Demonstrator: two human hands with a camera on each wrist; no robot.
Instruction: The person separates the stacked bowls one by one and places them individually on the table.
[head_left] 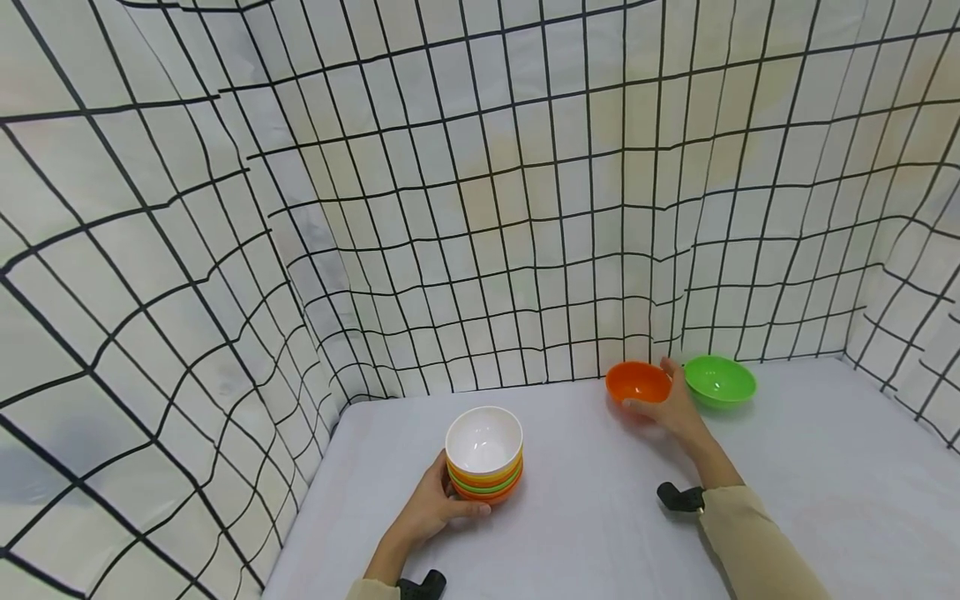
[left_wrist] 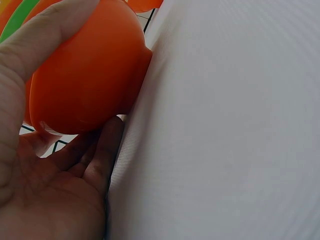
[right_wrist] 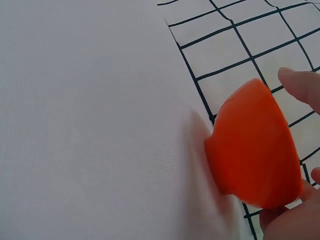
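In the head view, my left hand [head_left: 433, 504] grips a stack of bowls [head_left: 483, 479] standing on the table, a white one on top and yellow, orange and green rims below. The left wrist view has the thumb lying along the lowest orange bowl [left_wrist: 90, 75], with the other fingers round its far side near the base. Farther back, my right hand [head_left: 671, 406] is at a single orange bowl [head_left: 636, 382], thumb and fingers spread about its right side. In the right wrist view one fingertip [right_wrist: 295, 82] stands apart from this bowl; lower fingers are partly hidden behind its rim.
A green bowl [head_left: 720, 379] stands just right of my right hand, near the back edge. White cloth covers the table [head_left: 570, 517]. White walls [head_left: 480, 208] with a black grid rise behind it and at both sides.
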